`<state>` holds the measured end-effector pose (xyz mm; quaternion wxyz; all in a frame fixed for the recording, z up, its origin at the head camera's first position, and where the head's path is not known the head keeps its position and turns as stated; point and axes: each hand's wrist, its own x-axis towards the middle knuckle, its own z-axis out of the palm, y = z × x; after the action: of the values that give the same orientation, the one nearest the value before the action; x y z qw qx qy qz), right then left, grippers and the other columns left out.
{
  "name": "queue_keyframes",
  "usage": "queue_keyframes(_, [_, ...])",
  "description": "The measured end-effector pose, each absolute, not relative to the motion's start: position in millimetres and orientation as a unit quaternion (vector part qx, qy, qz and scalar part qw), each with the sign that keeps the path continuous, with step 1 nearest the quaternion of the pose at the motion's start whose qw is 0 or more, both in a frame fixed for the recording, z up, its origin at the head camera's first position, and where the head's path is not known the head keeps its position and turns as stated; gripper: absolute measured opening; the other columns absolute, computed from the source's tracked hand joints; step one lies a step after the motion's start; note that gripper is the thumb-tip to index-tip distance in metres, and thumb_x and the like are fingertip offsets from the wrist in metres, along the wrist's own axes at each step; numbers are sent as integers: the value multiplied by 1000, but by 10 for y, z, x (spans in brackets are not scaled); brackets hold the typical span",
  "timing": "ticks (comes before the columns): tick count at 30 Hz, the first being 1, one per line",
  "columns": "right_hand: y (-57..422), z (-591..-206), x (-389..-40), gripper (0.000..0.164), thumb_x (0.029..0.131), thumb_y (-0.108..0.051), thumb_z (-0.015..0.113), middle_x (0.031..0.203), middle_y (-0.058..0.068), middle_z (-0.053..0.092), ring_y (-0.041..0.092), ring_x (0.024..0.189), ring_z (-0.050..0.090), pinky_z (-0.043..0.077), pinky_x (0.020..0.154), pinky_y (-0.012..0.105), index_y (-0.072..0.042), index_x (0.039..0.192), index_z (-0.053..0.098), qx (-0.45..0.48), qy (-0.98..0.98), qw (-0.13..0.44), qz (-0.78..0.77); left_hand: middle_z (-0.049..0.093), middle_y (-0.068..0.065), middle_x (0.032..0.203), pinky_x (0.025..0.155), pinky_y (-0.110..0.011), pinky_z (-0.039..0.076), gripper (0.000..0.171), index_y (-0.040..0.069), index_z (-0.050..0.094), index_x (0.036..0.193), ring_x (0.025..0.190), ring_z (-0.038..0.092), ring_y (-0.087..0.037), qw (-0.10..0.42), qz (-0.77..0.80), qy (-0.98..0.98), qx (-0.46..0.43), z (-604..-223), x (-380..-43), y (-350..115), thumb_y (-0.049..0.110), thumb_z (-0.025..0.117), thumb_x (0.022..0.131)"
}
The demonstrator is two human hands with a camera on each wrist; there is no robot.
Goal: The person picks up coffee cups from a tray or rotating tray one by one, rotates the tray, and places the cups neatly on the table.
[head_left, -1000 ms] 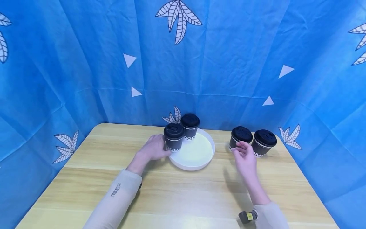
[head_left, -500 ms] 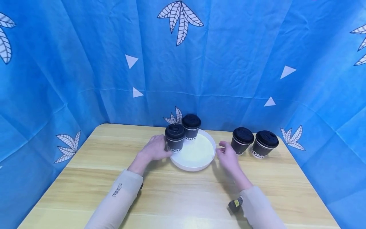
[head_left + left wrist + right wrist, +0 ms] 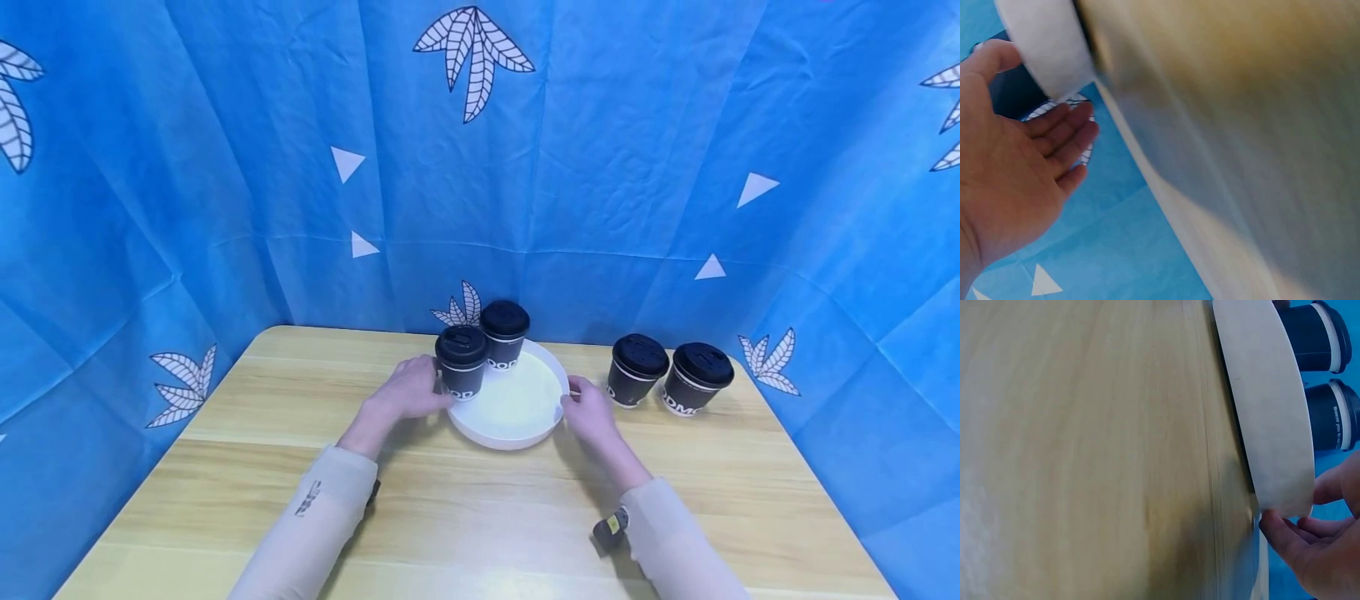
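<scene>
A round white tray [image 3: 525, 400] with a low wall lies on the table toward the back. Two dark paper cups with black lids, a front cup [image 3: 461, 371] and a rear cup [image 3: 506, 346], stand upright on its left part. My left hand [image 3: 408, 387] holds the tray's left edge beside the front cup; in the left wrist view its thumb [image 3: 999, 56] reaches behind the tray wall [image 3: 1054, 50]. On the right edge, my right hand [image 3: 592, 412] grips the tray, its thumb [image 3: 1330, 486] at the upper rim and its fingers at the lower edge.
Two more lidded dark cups, one nearer [image 3: 636, 375] and one farther right [image 3: 696, 383], stand on the wooden table [image 3: 480, 508] to the right of my right hand. A blue patterned cloth [image 3: 600, 167] hangs close behind the table.
My right hand has moved left from beside the right-hand cups to the tray's right edge and taken hold of it. My left hand has stayed at the left edge.
</scene>
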<state>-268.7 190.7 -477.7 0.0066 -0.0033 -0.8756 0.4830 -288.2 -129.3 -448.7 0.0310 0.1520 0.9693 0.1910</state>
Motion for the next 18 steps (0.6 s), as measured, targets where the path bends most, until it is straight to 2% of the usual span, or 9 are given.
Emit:
queue_keyframes(4, [1905, -4768, -2662, 51, 100, -5, 51, 147, 33, 52, 45, 132, 57, 49, 109, 51, 14, 147, 44, -5, -873, 2, 487, 57, -24, 142, 119, -56, 34, 81, -7, 48, 146, 133, 52, -41, 44, 224, 967, 113, -4404, -2817, -1278, 43, 75, 89])
queue_keyframes(8, [1901, -4760, -2632, 53, 99, -5, 51, 148, 33, 50, 45, 135, 54, 49, 109, 51, 14, 148, 42, -7, -870, -7, 494, 57, -27, 139, 113, -56, 43, 75, -10, 48, 143, 130, 54, -42, 54, 276, 956, 79, -4362, -2765, -1257, 36, 75, 91])
queue_keyframes(14, [1896, -4741, -2557, 54, 100, -6, 51, 149, 33, 49, 45, 136, 53, 46, 112, 52, 14, 149, 41, -6, -872, -7, 489, 63, -24, 121, 101, -54, 53, 65, -13, 49, 137, 110, 63, -37, 70, 367, 927, 40, -4324, -2676, -1198, 23, 74, 89])
queue_keyframes(18, [1890, -4745, -2509, 55, 100, -7, 53, 149, 34, 49, 45, 135, 53, 46, 111, 53, 14, 149, 41, -5, -875, -6, 484, 65, -19, 112, 94, -51, 55, 62, -11, 51, 136, 101, 63, -33, 83, 390, 917, 6, -4304, -2627, -1140, 20, 74, 88])
